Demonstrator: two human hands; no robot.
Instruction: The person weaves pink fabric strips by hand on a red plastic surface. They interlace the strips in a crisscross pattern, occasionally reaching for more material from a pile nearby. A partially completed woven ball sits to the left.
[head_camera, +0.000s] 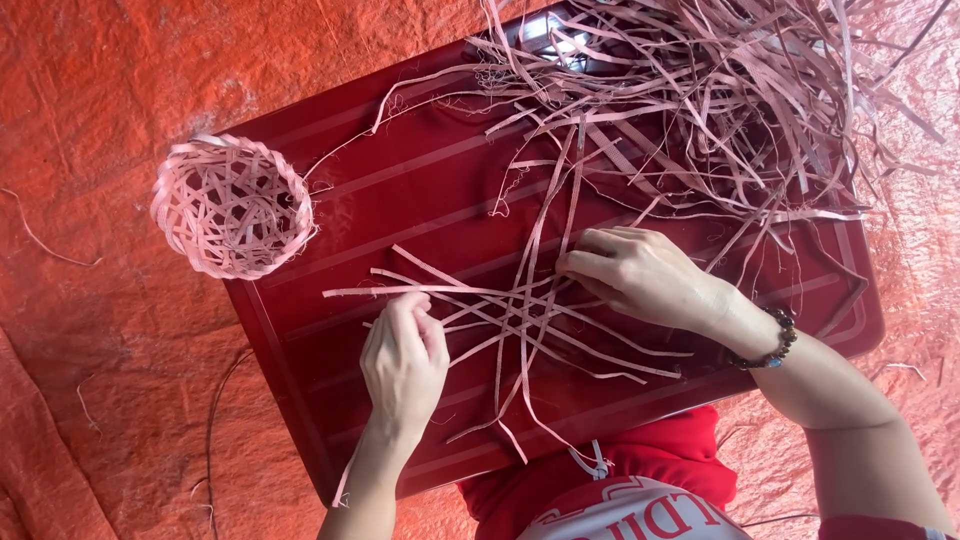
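On a dark red tray-like board (330, 370) lies a loose crossing of thin pale pink strips (520, 320), laid out like a star. My left hand (403, 360) pinches the end of one strip at the left side of the crossing. My right hand (640, 275), with a bead bracelet at the wrist, presses its fingers flat on the strips at the middle right of the crossing. Both hands rest on the board.
A small finished woven basket (232, 207) of the same pink strips sits at the board's left corner. A large tangled heap of loose strips (720, 100) covers the far right end. An orange tarp (100, 380) lies under everything. Red clothing (620, 490) shows at the bottom.
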